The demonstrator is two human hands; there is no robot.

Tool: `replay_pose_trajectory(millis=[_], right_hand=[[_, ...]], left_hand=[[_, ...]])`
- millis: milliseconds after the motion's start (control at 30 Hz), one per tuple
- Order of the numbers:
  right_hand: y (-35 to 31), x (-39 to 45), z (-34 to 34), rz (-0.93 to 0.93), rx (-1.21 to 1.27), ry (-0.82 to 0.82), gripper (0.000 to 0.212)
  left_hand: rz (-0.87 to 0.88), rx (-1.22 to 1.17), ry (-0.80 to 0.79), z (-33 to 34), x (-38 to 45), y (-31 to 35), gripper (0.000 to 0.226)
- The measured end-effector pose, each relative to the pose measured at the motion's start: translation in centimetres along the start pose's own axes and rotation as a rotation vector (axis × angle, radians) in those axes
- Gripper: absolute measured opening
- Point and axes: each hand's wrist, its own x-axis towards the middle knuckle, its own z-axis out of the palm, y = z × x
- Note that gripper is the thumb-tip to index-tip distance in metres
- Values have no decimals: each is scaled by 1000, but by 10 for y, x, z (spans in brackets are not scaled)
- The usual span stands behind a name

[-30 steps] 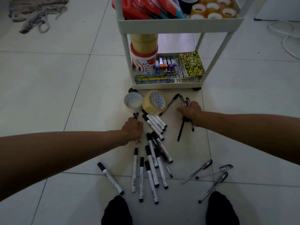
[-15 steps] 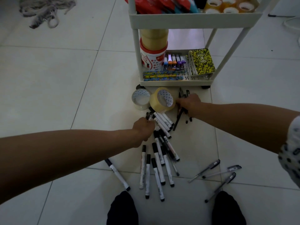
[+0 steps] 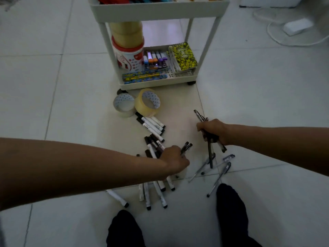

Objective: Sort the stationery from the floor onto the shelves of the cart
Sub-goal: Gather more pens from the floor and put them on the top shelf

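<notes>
The pale 2-tier plastic cart (image 3: 156,10) stands at the far side of the tiled floor, its lower shelf (image 3: 156,82) already carrying tape rolls, coloured markers, pencils and a yellow patterned notebook. Between the cart and the person lies what is left to sort: 2 rolls of packing tape (image 3: 137,104) just in front of the cart's wheels, a scatter of white whiteboard markers with black caps (image 3: 153,127) running from the tape toward the person, and 3 or 4 loose clear-barrelled pens (image 3: 219,172) to the right of the markers.

These loose pens lie just below the right hand (image 3: 212,131), their long axes slanting from lower left to upper right, and the right hand is plainly the nearer one to them. That hand is curled round a bundle of dark pens (image 3: 210,139), whose ends stick out above and below the fist. The left hand (image 3: 173,160) sits over the middle of the marker scatter, fingers closed on a few dark-tipped pens (image 3: 186,147) that poke up toward the right. Both hands are well short of the cart.
</notes>
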Motion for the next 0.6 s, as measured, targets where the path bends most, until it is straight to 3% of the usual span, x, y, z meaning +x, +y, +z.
replay_pose_trajectory(millis=[233,400,600], right_hand=[[57,-16,-21,46,-40,154,29],[92,-32,-49,81,-156,188,25],[133,-44,-51,147,-164,197,43]], left_hand=[[74,99,-41,25,29,51,34],[120,260,-45,42,42,65,18],[180,399,-79,44,61,65,38]])
